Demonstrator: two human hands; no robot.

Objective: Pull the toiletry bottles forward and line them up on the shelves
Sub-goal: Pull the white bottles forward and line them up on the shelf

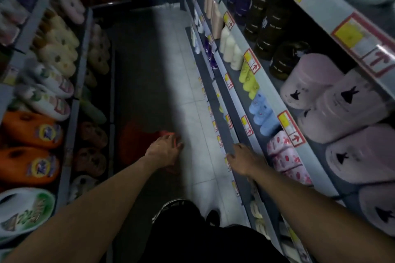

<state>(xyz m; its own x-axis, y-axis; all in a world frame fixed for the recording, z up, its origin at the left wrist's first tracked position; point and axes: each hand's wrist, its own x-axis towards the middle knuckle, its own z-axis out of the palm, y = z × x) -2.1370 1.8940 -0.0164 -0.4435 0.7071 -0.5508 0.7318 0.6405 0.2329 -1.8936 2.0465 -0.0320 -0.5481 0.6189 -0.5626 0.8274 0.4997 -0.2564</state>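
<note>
Head view looks down a shop aisle. I see my left hand out at 12 o'clock over the floor, fingers relaxed, holding nothing — an orange blur lies under it. My right hand rests on a shelf edge at 1 o'clock, fingers loose. Bottles fill the right shelves — pink bottles just beside that hand, blue bottles and yellow bottles farther along.

Dim overall; a pale band of light falls along the floor tiles, leaving the left side in shadow. Motion blur softens everything, and wide-angle distortion bends the edges.
</note>
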